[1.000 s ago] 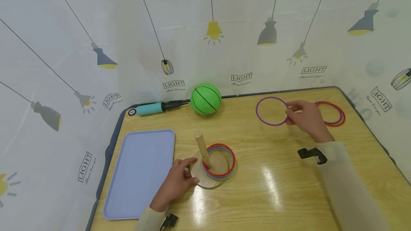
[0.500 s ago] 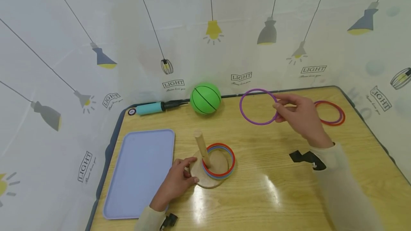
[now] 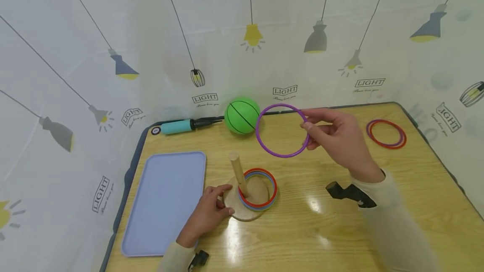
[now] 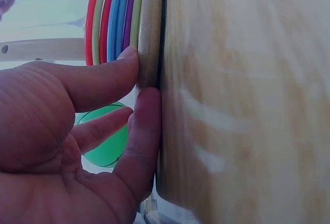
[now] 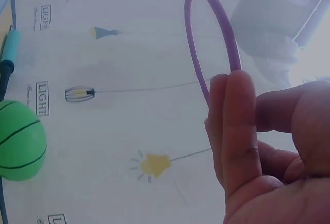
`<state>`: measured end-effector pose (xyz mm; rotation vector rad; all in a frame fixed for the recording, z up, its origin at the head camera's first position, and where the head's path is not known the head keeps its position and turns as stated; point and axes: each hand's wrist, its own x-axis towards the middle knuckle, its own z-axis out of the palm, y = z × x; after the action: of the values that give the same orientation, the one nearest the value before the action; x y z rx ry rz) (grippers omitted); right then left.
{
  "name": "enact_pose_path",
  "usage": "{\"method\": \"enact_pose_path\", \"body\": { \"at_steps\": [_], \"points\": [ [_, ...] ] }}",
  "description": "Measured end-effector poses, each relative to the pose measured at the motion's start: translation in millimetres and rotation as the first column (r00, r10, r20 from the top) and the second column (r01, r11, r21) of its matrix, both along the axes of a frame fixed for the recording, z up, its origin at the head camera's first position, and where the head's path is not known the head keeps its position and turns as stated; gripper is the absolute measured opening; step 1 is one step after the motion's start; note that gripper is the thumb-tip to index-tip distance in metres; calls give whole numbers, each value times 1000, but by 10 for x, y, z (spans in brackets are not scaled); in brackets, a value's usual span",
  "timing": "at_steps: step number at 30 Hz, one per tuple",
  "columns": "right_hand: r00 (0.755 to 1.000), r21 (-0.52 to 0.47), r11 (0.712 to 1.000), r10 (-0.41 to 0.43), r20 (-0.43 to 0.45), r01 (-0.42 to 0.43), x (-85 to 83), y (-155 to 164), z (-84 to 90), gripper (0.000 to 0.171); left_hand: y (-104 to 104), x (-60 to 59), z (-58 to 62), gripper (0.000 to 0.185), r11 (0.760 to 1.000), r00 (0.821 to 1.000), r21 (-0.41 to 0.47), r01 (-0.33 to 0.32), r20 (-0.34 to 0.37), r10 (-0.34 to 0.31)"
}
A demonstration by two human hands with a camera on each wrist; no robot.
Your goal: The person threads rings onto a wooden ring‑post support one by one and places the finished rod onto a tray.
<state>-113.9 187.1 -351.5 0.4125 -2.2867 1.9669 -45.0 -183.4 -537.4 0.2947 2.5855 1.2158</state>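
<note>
Both hands grip: right (image 3: 340,139) pinches purple ring (image 3: 282,130), left (image 3: 209,213) wooden base (image 3: 245,215).

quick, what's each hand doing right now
Left hand: holds the edge of the wooden base, thumb and fingers pinching it.
Right hand: pinches the purple ring, lifted above the table.

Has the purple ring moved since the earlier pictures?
Yes. The purple ring, held by the right hand, moved left, away from the rings on the table, toward the green ball.
</note>
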Motion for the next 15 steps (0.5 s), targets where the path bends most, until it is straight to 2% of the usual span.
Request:
{"method": "enact_pose_path", "body": {
  "at_steps": [7,15],
  "points": [
    [996,-107,990,85,-33,-88,108,-284,94,28,2,-1,2,66,1000,1000,-10,7,-16,-7],
    [983,-85,979,183,-9,-183,129,-576,4,28,3,-10,6,66,1000,1000,-20,-2,-10,2]
  ]
}}
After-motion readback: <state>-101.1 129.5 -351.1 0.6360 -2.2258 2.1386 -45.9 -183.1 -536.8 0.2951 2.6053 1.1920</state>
